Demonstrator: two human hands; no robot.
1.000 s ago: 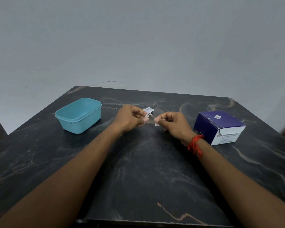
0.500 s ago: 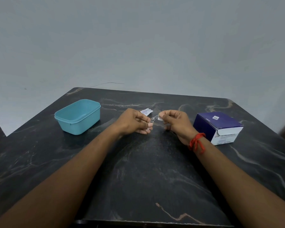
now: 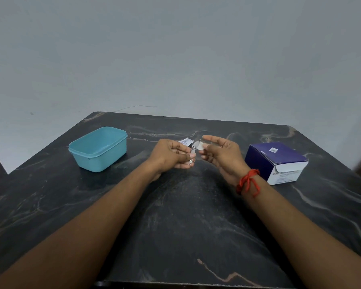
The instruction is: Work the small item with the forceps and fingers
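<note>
Teal plastic is sitting at the far left: a rounded rectangular teal plastic tub, open-topped, resting on the black marble-veined table. Moving in toward the middle, the left hand is curling its fingers and pinching a small slim silvery metal piece, which is standing nearly upright between thumb and fingertips, with a rounded knob near its top end and a narrow lower end poking out below the fingers. It is too small to tell more. Just behind that hand, a small white printed paper wrapper is peeking out beside the knuckles. Right next to the metal piece, a thin clear film scrap is lying against the fingers of the right hand, which is facing palm-in with fingers loosely spread, only lightly touching the scrap. A red thread band is circling that wrist. Farthest right, a dark purple and white cardboard box is sitting on the table, well apart from both hands.
</note>
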